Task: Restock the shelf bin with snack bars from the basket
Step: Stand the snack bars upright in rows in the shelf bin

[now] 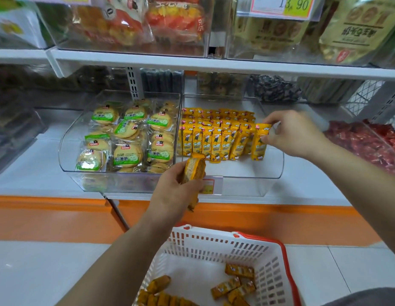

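Note:
A clear shelf bin (271,171) holds rows of upright yellow snack bars (214,138). My right hand (289,133) pinches one yellow bar (259,144) at the right end of the front row, standing it upright inside the bin. In front of the bin's front wall, my left hand (176,193) grips a small bunch of yellow bars (194,171). Below, a white basket with a red rim (214,246) contains several more loose bars (236,286).
A second clear bin (68,160) to the left holds round biscuits in green-labelled packs (125,138). A bin of red sweets (368,144) sits at the right. An upper shelf (192,62) overhangs the bins. An orange strip (59,219) runs below the shelf.

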`<state>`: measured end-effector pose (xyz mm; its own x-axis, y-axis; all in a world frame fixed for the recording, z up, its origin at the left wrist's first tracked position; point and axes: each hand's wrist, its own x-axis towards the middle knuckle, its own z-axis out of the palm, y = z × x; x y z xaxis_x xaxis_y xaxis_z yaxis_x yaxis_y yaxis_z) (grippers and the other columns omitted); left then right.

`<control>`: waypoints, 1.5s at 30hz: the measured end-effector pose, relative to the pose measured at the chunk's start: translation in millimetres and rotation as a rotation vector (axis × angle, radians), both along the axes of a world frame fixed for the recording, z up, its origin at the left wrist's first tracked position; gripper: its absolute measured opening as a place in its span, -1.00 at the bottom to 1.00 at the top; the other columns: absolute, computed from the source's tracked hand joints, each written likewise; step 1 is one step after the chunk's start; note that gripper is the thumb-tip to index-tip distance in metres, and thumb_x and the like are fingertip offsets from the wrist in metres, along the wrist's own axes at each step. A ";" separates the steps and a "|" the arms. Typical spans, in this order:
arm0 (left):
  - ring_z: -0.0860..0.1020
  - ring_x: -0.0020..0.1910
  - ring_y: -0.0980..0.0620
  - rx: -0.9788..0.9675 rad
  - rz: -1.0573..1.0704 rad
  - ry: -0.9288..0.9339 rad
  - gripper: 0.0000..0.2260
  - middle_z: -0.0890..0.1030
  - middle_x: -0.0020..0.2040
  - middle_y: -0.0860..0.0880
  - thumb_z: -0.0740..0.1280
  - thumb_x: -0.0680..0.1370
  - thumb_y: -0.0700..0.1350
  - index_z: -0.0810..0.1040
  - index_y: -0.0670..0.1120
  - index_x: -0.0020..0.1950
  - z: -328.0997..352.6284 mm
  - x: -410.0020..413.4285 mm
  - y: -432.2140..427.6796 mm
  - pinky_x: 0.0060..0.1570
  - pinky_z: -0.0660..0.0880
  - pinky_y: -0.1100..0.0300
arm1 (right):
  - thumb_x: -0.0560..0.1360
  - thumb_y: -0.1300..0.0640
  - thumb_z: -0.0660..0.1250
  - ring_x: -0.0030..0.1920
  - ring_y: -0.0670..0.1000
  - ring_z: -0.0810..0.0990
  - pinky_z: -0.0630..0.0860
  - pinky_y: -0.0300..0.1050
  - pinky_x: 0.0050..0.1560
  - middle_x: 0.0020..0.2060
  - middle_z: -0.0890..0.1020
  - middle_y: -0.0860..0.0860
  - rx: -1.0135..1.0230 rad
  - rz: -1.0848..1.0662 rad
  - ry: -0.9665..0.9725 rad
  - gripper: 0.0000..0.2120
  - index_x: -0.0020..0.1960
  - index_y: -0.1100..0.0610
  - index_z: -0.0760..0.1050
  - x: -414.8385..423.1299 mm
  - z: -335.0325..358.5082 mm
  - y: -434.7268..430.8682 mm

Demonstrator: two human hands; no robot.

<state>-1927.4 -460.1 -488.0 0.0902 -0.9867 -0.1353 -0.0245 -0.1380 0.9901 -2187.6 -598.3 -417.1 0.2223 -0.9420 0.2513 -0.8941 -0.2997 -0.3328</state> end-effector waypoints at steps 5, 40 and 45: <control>0.70 -0.12 -0.02 0.010 0.068 0.004 -0.71 0.72 -0.09 0.02 0.40 0.59 -0.17 0.58 0.06 0.28 -4.7 2.8 -6.5 -0.29 0.60 0.19 | 0.39 -0.05 0.54 0.13 0.13 0.59 0.55 0.05 0.10 0.09 0.68 -0.02 0.049 0.000 0.316 -0.61 0.19 -0.05 0.59 10.6 -7.5 -44.8; 0.65 -0.26 0.15 -0.168 -0.010 -0.063 -0.72 0.70 -0.06 0.16 0.57 0.46 -0.22 0.68 0.13 0.03 18.1 -24.8 22.2 -0.30 0.57 0.29 | 0.50 -0.16 0.38 -0.34 -0.04 0.59 0.52 -0.17 -0.35 -0.28 0.61 0.01 0.647 0.344 -0.663 -0.79 -0.09 -0.02 0.63 42.8 -13.0 94.2; 0.65 -0.28 0.11 -0.175 0.034 -0.003 -0.69 0.70 -0.02 0.14 0.58 0.42 -0.12 0.66 0.08 0.11 18.7 -32.7 28.8 -0.34 0.55 0.29 | 0.54 0.15 0.44 -0.26 0.04 0.67 0.59 -0.11 -0.24 -0.25 0.66 0.00 0.585 0.342 -0.836 -0.90 0.03 0.01 0.64 30.9 -16.8 92.3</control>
